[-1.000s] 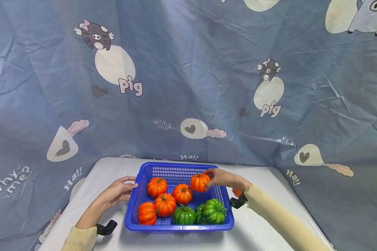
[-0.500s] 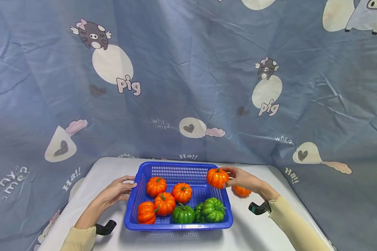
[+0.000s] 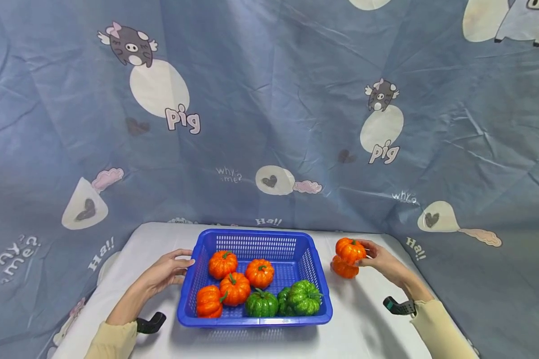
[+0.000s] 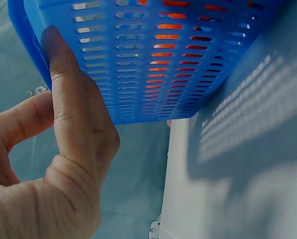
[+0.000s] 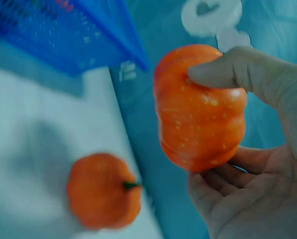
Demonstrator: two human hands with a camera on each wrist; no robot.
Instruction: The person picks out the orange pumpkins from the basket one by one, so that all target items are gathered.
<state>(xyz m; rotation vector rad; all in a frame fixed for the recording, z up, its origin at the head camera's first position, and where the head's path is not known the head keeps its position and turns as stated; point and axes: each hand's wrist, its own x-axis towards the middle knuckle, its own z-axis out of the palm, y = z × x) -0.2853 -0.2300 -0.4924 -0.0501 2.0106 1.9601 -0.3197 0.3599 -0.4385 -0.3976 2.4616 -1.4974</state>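
One orange pumpkin has moved rightward, out past the blue basket. Left hand touches the basket's left rim, fingers mostly straight; careless pressure might slide it. Right hand grips that pumpkin, raised near a second pumpkin on the table; lowering too close could knock the second rolling.

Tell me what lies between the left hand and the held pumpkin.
The head view shows the blue basket, holding four orange pumpkins and green pumpkins.
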